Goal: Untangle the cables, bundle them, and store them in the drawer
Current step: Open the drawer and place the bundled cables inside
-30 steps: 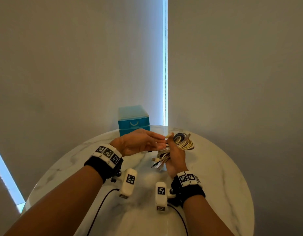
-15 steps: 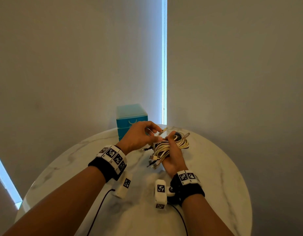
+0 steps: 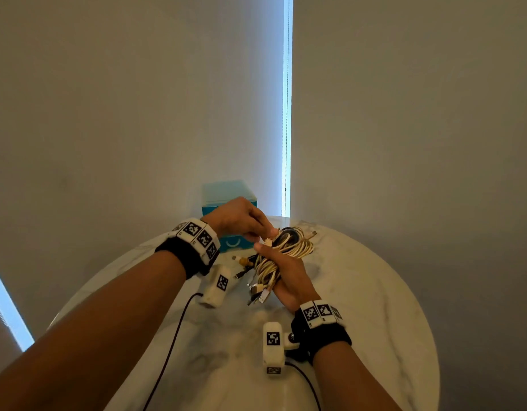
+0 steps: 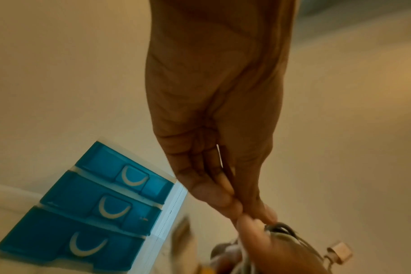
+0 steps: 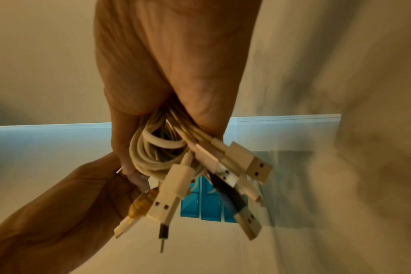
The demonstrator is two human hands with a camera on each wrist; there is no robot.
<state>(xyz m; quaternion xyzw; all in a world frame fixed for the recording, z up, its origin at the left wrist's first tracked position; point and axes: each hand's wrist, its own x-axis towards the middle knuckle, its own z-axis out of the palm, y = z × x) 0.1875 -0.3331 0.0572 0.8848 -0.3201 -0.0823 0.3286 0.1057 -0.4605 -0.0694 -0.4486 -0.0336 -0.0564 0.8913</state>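
Observation:
My right hand (image 3: pixel 281 269) grips a coiled bundle of white, cream and black cables (image 3: pixel 288 247) above the round marble table (image 3: pixel 360 292). Their plug ends (image 5: pixel 242 166) hang loose below the fist (image 5: pixel 167 77). My left hand (image 3: pixel 244 221) reaches in from the left and pinches a strand at the top of the bundle, fingertips (image 4: pixel 253 211) pressed together against the cables (image 4: pixel 282 231). The blue three-drawer unit (image 3: pixel 228 192) stands at the table's far edge behind my left hand, all three drawers (image 4: pixel 99 207) closed.
Pale walls rise behind the table, with a bright vertical window strip (image 3: pixel 286 105) just right of the drawer unit. A dark wire (image 3: pixel 170 345) trails from my left wrist camera across the near tabletop.
My left hand went from flat and open beside the bundle to pinching a strand at its top. Both hands and the bundle drifted slightly toward the drawer unit.

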